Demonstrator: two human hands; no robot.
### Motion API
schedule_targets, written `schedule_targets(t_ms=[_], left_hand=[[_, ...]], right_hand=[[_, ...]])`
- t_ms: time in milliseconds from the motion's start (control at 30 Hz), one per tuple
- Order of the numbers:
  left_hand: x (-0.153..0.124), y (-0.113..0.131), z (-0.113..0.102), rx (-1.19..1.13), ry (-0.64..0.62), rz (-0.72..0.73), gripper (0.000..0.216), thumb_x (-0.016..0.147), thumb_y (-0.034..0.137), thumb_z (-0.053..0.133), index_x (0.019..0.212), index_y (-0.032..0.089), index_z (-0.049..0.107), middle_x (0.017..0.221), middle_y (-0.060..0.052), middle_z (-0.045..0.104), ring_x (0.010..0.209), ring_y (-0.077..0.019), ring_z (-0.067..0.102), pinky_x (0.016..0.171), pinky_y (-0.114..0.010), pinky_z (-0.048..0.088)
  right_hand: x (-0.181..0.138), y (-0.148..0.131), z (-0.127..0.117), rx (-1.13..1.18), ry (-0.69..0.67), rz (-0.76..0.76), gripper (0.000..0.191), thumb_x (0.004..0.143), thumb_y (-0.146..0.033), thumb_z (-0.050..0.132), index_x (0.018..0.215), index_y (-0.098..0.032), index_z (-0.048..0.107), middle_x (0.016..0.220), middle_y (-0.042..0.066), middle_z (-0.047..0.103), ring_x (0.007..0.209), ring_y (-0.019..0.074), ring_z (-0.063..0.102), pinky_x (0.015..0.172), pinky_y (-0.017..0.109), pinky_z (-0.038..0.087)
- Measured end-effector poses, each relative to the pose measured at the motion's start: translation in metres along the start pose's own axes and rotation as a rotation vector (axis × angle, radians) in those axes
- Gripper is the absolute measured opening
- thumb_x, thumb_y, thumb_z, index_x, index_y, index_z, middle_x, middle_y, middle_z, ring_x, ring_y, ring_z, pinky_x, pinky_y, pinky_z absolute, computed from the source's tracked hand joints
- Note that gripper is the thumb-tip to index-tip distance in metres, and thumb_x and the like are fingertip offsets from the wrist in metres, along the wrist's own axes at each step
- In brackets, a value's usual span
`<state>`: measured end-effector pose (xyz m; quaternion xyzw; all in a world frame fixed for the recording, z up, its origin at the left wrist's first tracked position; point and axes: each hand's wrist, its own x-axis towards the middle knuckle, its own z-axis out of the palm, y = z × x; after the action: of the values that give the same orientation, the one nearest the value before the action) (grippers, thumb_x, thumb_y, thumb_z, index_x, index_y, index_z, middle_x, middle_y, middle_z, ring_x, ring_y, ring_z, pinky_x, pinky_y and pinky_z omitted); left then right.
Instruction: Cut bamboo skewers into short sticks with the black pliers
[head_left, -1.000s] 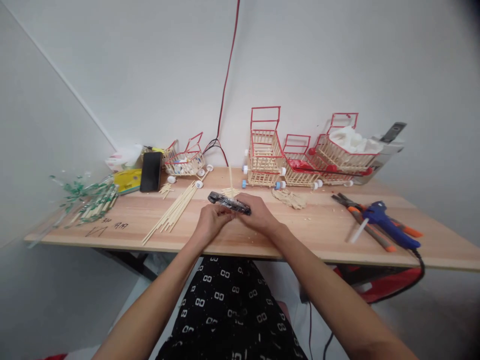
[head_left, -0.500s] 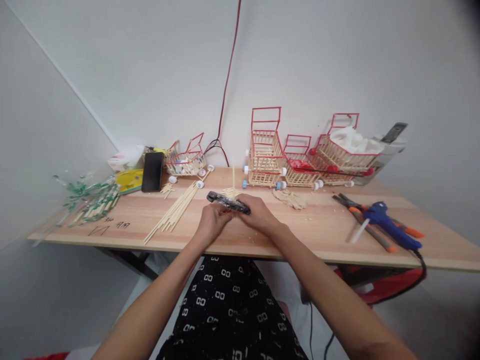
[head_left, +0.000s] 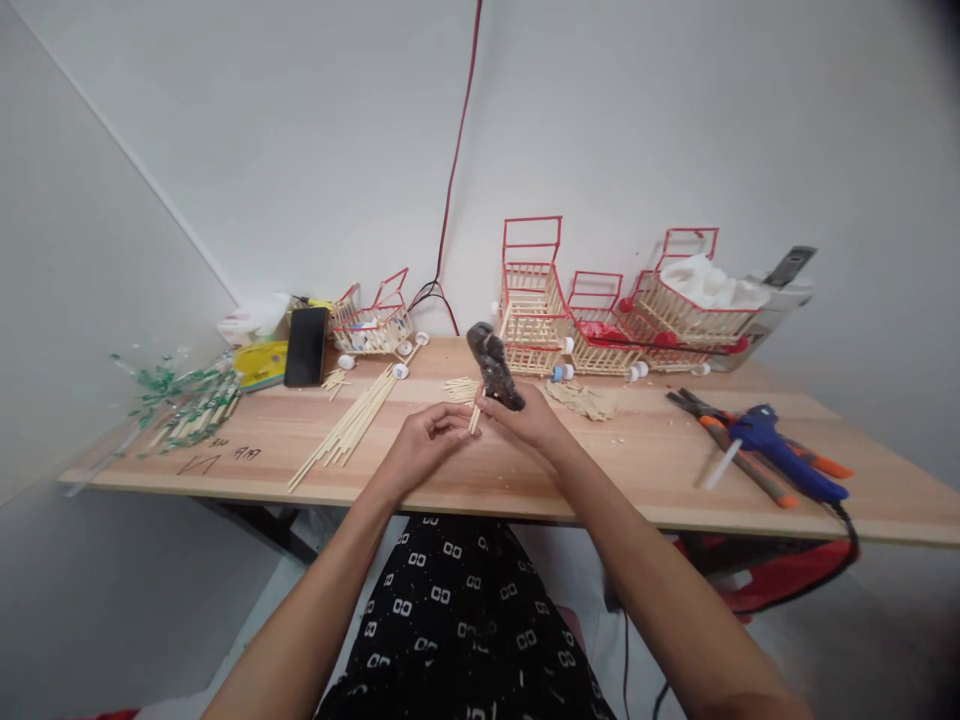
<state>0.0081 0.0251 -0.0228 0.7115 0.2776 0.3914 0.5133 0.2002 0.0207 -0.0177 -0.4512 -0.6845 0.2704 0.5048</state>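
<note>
1. Table (head_left: 637, 460): bears everything. Clock centred on my hands, 12 towards the wall.
2. Tall cart (head_left: 534, 330), red-railed, at 1 o'clock: stands by the wall beside other carts, presumably to spare it from my elbows.
3. Glue gun (head_left: 772, 445) at 3 o'clock: lies across orange-handled pliers (head_left: 739, 465), grip towards me; likely parked for a right-hand grab.
4. Long sticks (head_left: 349, 425) at 9 o'clock: loosely fanned, near ends towards my left side, probably for easy picking.
5. My right hand (head_left: 529, 415): fingers closed round the dark tool, which seems to secure it at a steep tilt.
6. My left hand (head_left: 431, 440): half curled, fingertips at the held stick's lower end, perhaps steadying it. Pinching or merely touching: cannot tell.
7. Dark tool (head_left: 495, 370): head up, towards 11; jaws not readable.
8. Short sticks (head_left: 459, 388), near 11 o'clock: piled just beyond my fingers, likely for reach.
9. Held stick (head_left: 475, 418): tilted, between my hands; upper part unclear behind the tool.
</note>
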Motion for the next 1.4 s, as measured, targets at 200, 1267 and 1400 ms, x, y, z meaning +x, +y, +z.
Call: schedule_targets(t_ms=[200,1267,1400], left_hand=[[-0.006,0.008,0.009,0.026,0.086,0.047,0.022,0.077,0.028,0.069,0.092,0.018,0.056,0.085,-0.004,0.07,0.086,-0.0181,0.068,0.081,-0.029,0.049],[0.01,0.003,0.016,-0.174,0.184,-0.142,0.027,0.07,0.037,0.074,0.077,0.011,0.071,0.066,-0.007,0.071,0.061,-0.0154,0.063,0.061,-0.025,0.046],[0.007,0.01,0.009,-0.091,0.18,-0.108,0.024,0.072,0.035,0.072,0.075,0.012,0.071,0.066,-0.007,0.072,0.061,-0.0159,0.064,0.062,-0.026,0.047]], right_hand=[[-0.001,-0.01,-0.002,0.159,0.009,0.079,0.032,0.076,-0.049,0.065,0.077,-0.018,0.06,0.066,0.0,0.057,0.062,0.0145,0.052,0.062,0.027,0.043],[-0.001,0.006,0.013,0.037,0.029,0.057,0.027,0.08,-0.043,0.06,0.084,-0.016,0.061,0.073,0.001,0.061,0.068,0.0159,0.056,0.066,0.026,0.044],[-0.001,-0.001,0.009,-0.025,0.025,0.043,0.032,0.081,-0.047,0.058,0.087,-0.016,0.062,0.075,0.002,0.061,0.071,0.017,0.057,0.069,0.028,0.044]])
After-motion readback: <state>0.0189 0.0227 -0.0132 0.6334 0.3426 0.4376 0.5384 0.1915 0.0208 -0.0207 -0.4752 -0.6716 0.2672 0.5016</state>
